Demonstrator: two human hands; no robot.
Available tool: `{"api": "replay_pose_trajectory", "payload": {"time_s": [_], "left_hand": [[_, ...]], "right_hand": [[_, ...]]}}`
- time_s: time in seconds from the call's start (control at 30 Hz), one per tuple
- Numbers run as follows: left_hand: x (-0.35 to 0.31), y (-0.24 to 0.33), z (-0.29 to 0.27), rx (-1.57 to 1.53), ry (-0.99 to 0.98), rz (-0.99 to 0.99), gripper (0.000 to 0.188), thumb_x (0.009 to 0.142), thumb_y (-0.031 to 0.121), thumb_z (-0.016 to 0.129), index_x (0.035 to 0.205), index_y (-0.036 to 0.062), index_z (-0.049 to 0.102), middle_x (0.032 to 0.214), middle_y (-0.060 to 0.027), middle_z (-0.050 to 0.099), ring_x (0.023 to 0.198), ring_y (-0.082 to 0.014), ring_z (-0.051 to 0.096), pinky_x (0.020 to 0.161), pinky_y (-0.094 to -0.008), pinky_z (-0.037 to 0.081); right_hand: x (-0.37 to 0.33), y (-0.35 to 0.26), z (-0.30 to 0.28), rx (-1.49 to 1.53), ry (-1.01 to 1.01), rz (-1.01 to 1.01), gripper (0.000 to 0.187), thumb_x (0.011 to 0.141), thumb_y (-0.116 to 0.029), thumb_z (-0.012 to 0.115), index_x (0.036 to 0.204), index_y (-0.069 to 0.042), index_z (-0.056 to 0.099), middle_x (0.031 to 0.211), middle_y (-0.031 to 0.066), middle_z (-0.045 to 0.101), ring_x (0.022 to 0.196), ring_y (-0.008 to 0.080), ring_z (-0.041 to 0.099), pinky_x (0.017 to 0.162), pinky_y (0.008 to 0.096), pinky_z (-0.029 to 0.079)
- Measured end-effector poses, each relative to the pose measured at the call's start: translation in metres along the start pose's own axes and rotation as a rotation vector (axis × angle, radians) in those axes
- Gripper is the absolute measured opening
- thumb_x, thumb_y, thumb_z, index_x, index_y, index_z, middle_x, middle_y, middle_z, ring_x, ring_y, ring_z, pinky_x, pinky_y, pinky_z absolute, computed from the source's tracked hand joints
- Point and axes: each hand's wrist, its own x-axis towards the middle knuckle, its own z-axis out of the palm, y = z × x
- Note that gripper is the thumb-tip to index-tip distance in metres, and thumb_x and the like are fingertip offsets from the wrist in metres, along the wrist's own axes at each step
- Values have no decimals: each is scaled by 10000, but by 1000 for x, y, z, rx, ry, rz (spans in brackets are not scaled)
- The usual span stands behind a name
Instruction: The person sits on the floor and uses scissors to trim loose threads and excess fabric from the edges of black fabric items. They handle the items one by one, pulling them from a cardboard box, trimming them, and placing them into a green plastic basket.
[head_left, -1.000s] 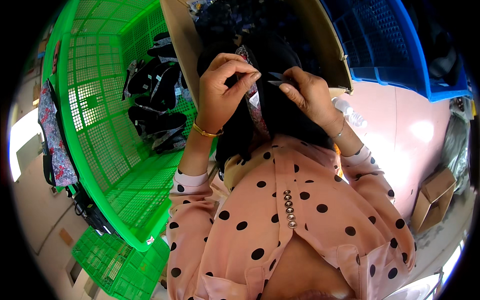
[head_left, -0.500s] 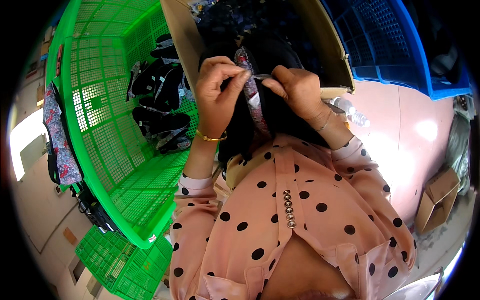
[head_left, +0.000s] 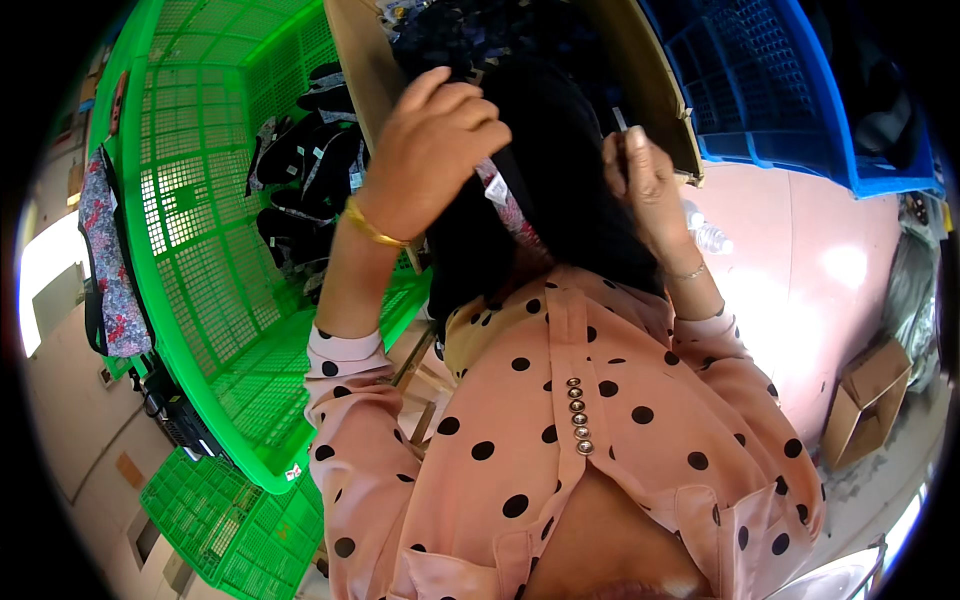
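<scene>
The left hand [head_left: 435, 150] of a seated worker hung over the lap, upper center of the frame, its back to the camera and its fingers loosely bent and apart; whether anything was pinched beneath them could not be told. The right hand [head_left: 645, 185], just right of center in the upper half, was curled closed around a slim-bladed tool [head_left: 619, 118], whose pale tip pointed upward. Between the two hands, a narrow floral fabric piece [head_left: 515, 212] bearing a white label [head_left: 497, 188] lay along the black-clad lap [head_left: 590, 190], its upper end hidden behind the left hand.

A gold bracelet [head_left: 372, 224] circled the left wrist and a thin bracelet [head_left: 692, 273] the right, above the cuffs of a pink polka-dot blouse [head_left: 540, 400]. A large green crate [head_left: 268, 468] filled the left of the frame, black and floral pieces [head_left: 295, 225] heaped inside and another floral piece [head_left: 110, 260] draped along its outer rim. At top center stood a cardboard carton [head_left: 355, 50] of dark scraps [head_left: 440, 35]; a blue crate [head_left: 845, 110] occupied the upper right. Clear plastic bottles [head_left: 714, 238] lay right of the lap, and an open cardboard box [head_left: 868, 405] sat at far right.
</scene>
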Motion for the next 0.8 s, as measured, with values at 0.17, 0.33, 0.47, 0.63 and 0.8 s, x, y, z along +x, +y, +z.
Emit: {"api": "replay_pose_trajectory", "payload": {"time_s": [0.17,0.33,0.47,0.63,0.8], "left_hand": [[-35,-3,-29,-463,-77,-447,241,759,92,728,979,48,641,879,-71,640,811,-191,615,745,-282,488],[-100,28,21,-1200,72,-965,249,854,65,695,1069,-10,595,926,-4,638,818,-71,554,758,-228,460],[-138,67,50,-1279,62,-1058,311,852,88,705,1129,1,594,990,-15,637,884,-85,565,801,-238,460],[-109,79,19,-632,0,-893,408,829,122,722,1206,32,594,1017,-83,662,940,-206,611,880,-322,465],[-43,59,35,-807,195,-692,197,880,145,671,1032,20,682,843,-74,661,797,-175,606,721,-285,465]], "right_hand": [[-10,-26,-32,-64,155,-126,506,1038,-473,324,889,-45,547,589,-42,394,498,47,295,470,215,214],[-24,-23,-44,-191,90,-121,468,1042,-442,352,970,-20,540,607,-32,402,538,48,351,504,207,279],[-31,0,-45,-215,-9,-28,369,1031,-368,446,959,-19,540,625,-21,432,568,54,394,535,194,326],[-38,10,-50,-418,-93,34,362,1005,-372,509,949,-19,567,626,-9,451,576,67,423,552,203,361],[-42,-2,-46,-651,-177,62,376,994,-388,514,936,-29,612,678,70,579,626,190,571,607,297,453]]}}
